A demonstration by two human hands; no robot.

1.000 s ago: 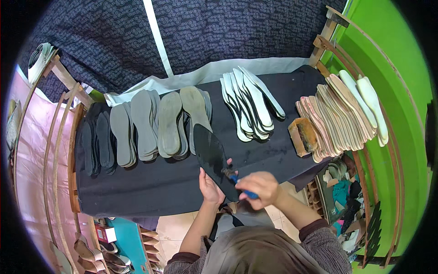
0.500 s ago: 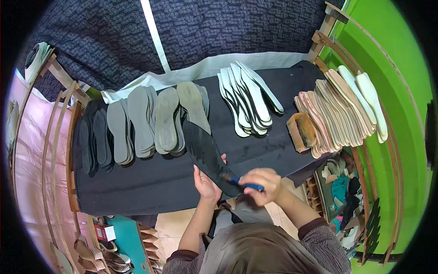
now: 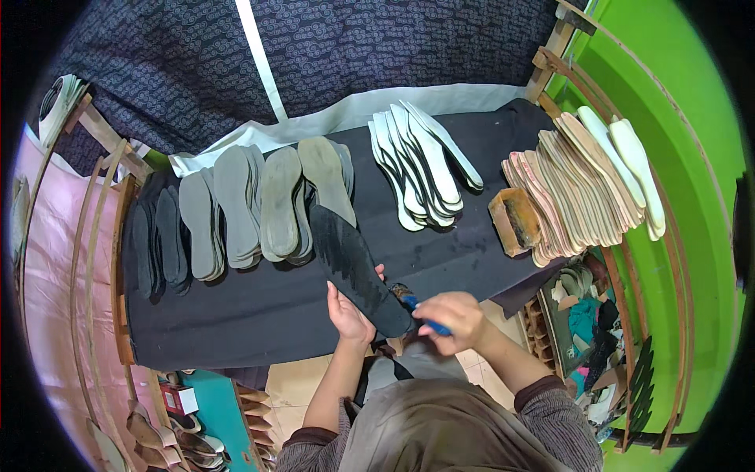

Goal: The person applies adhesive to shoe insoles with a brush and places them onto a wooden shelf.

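Note:
A black insole [image 3: 355,266], with darker wet-looking streaks along its upper part, lies tilted across my left hand [image 3: 351,315]. That hand grips it from below, thumb along one edge and fingertips showing at the other. My right hand [image 3: 456,321] is closed round the blue handle of a paintbrush [image 3: 431,316]. The brush's bristle end is at the right edge of the insole, near its narrow lower part; whether it touches cannot be told. To the right, a cut-open cardboard container [image 3: 515,223] with brownish residue inside stands on the dark cloth.
Grey insoles [image 3: 236,204] in stacks and black insoles [image 3: 171,240] line the table's left side. White insoles [image 3: 417,169] fan out at the back middle, beige insoles [image 3: 586,189] at the right. Wooden rails [image 3: 664,228] flank the table, whose dark cloth [image 3: 228,322] has a front edge near me.
The brush has shifted from the insole's face to its right edge, with my right hand turning slightly. My left hand still holds the insole; the whole view has shifted a little.

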